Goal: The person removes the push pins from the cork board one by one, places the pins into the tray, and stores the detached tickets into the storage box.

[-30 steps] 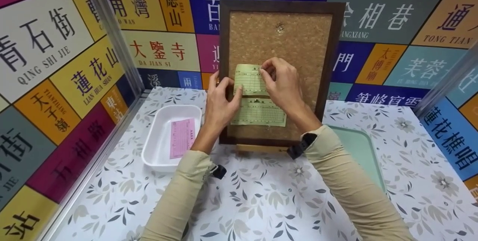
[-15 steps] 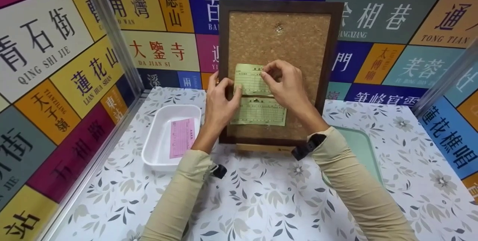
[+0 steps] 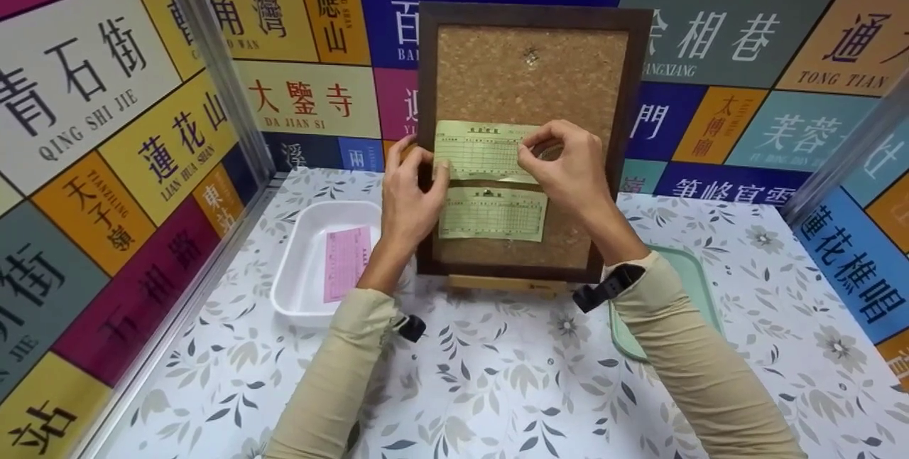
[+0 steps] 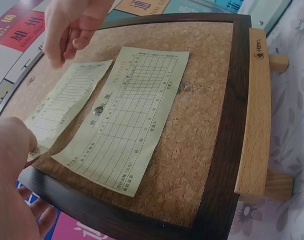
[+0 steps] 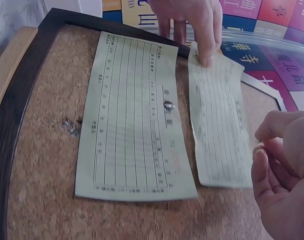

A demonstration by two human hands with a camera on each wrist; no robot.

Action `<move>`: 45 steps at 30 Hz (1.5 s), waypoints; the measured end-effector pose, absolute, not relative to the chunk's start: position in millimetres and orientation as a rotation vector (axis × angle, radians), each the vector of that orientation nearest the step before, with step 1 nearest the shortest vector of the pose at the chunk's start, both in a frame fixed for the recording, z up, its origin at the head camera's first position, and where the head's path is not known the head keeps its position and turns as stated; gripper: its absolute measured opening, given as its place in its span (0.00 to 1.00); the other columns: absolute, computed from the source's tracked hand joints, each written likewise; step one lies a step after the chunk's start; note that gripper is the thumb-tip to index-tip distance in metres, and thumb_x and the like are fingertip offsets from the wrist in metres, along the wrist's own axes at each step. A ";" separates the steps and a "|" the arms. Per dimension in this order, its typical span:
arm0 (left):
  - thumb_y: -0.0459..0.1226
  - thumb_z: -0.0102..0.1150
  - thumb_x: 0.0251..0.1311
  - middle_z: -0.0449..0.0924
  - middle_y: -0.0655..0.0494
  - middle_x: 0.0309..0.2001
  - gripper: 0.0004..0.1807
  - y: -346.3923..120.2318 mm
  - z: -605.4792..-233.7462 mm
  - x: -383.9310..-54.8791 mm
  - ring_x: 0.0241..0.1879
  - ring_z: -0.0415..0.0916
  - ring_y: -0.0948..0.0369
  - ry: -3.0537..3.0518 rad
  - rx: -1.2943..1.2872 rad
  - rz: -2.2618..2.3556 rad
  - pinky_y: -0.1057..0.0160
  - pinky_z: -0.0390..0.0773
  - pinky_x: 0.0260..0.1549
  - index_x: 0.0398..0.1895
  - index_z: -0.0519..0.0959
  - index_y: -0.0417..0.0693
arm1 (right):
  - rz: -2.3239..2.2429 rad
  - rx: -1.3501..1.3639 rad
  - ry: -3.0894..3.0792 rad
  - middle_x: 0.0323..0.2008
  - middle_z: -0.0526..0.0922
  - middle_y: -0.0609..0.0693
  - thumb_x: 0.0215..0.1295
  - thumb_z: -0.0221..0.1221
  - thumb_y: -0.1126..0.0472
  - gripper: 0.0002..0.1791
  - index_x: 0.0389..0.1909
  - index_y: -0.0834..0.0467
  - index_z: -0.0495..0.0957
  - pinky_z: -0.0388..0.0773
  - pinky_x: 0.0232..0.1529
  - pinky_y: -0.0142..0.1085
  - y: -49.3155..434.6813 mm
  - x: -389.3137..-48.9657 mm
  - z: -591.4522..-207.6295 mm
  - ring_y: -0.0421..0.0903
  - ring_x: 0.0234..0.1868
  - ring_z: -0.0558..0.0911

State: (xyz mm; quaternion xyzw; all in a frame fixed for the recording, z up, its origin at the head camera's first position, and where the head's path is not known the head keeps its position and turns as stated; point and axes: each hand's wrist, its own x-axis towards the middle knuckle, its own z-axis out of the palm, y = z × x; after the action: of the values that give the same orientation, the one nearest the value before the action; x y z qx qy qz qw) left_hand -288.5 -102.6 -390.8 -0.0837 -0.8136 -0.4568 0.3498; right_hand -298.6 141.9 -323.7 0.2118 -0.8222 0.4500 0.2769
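A dark-framed corkboard (image 3: 529, 86) stands tilted back on a wooden stand (image 3: 505, 285). Two pale green printed slips are on it, one above the other. A silvery thumbtack (image 4: 98, 109) sits in the lower slip (image 3: 490, 216). My left hand (image 3: 410, 192) grips the board's left edge, its thumb pressing the left end of the upper slip (image 3: 477, 153) and its fingers round the frame. My right hand (image 3: 568, 164), over that slip's right end, has thumb and index finger pinched together; in the right wrist view a tiny thumbtack-like piece (image 5: 260, 146) shows between them, mostly hidden.
On the left, a white tray (image 3: 285, 271) holds a pink printed slip (image 3: 346, 263). A green tray (image 3: 628, 338) lies partly under my right forearm. A silvery cluster (image 3: 530, 55) marks the upper cork. The floral-covered table (image 3: 490, 374) meets sign-covered walls (image 3: 312, 100).
My right hand has moved right along the upper slip, uncovering more of it. My left hand and the slip's left end have shifted slightly left.
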 end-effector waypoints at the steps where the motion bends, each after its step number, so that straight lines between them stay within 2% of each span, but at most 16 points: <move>1: 0.43 0.66 0.71 0.75 0.44 0.72 0.11 -103.4 -390.7 -288.3 0.73 0.74 0.47 -2.105 -0.219 -1.184 0.48 0.75 0.71 0.38 0.82 0.43 | 1.212 0.568 -2.199 0.36 0.90 0.50 0.65 0.71 0.63 0.02 0.35 0.58 0.89 0.82 0.36 0.25 144.1 -298.4 -324.3 0.41 0.34 0.86; 8: 0.43 0.65 0.72 0.78 0.46 0.69 0.11 -110.0 -391.4 -286.0 0.68 0.77 0.50 -2.098 -0.228 -1.194 0.52 0.78 0.65 0.39 0.82 0.44 | 1.207 0.543 -2.171 0.33 0.88 0.49 0.62 0.71 0.65 0.01 0.32 0.58 0.89 0.80 0.34 0.24 156.8 -294.8 -328.3 0.39 0.31 0.84; 15: 0.43 0.65 0.73 0.81 0.48 0.66 0.11 -118.0 -391.7 -282.7 0.67 0.78 0.53 -2.073 -0.216 -1.221 0.53 0.76 0.69 0.39 0.83 0.44 | 1.231 0.521 -2.180 0.33 0.89 0.51 0.63 0.73 0.64 0.03 0.34 0.58 0.89 0.79 0.34 0.25 170.5 -290.9 -334.1 0.40 0.31 0.84; 20: 0.42 0.65 0.73 0.85 0.50 0.59 0.10 -123.7 -393.2 -279.0 0.59 0.81 0.56 -2.041 -0.217 -1.246 0.57 0.78 0.64 0.41 0.84 0.44 | 1.234 0.492 -2.182 0.34 0.90 0.53 0.64 0.73 0.65 0.02 0.36 0.59 0.90 0.79 0.33 0.24 182.7 -284.7 -339.9 0.40 0.30 0.84; 25: 0.42 0.65 0.74 0.87 0.49 0.52 0.10 -132.5 -393.8 -275.5 0.53 0.82 0.57 -2.012 -0.222 -1.296 0.54 0.81 0.57 0.43 0.84 0.43 | 1.309 0.442 -2.185 0.34 0.90 0.58 0.65 0.72 0.69 0.04 0.38 0.66 0.88 0.79 0.34 0.23 189.3 -263.3 -333.5 0.40 0.31 0.84; 30: 0.39 0.66 0.73 0.88 0.49 0.45 0.08 -142.5 -393.8 -273.3 0.49 0.83 0.56 -1.961 -0.215 -1.355 0.52 0.83 0.56 0.42 0.85 0.42 | 1.361 0.404 -2.198 0.34 0.90 0.55 0.66 0.72 0.67 0.06 0.40 0.66 0.89 0.81 0.36 0.24 197.7 -252.3 -333.9 0.39 0.32 0.85; 38: 0.41 0.67 0.74 0.90 0.50 0.44 0.10 -154.0 -395.2 -268.6 0.48 0.86 0.57 -1.936 -0.203 -1.400 0.54 0.84 0.56 0.43 0.84 0.42 | 1.373 0.342 -2.208 0.34 0.90 0.54 0.67 0.72 0.67 0.05 0.40 0.65 0.89 0.81 0.33 0.23 221.6 -255.8 -359.2 0.37 0.31 0.85; 42: 0.40 0.67 0.74 0.90 0.48 0.43 0.10 -160.6 -398.2 -267.0 0.46 0.86 0.56 -1.911 -0.190 -1.437 0.52 0.85 0.56 0.43 0.84 0.41 | 1.384 0.331 -2.200 0.36 0.90 0.51 0.66 0.73 0.67 0.05 0.41 0.64 0.89 0.82 0.35 0.23 238.5 -257.5 -376.7 0.37 0.32 0.86; 45: 0.39 0.67 0.74 0.89 0.48 0.41 0.10 -165.9 -399.8 -266.1 0.43 0.86 0.57 -1.896 -0.172 -1.466 0.55 0.86 0.54 0.43 0.83 0.40 | 1.387 0.345 -2.182 0.39 0.90 0.53 0.65 0.74 0.68 0.06 0.41 0.64 0.89 0.83 0.38 0.23 249.8 -254.4 -386.5 0.38 0.35 0.86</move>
State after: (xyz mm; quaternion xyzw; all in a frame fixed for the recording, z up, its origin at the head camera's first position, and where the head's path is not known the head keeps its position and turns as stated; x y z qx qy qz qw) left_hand -266.1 -165.9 -399.8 -0.0668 -0.7358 -0.5688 0.3613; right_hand -254.4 249.8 -386.5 0.1277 -0.8070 0.5130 0.2632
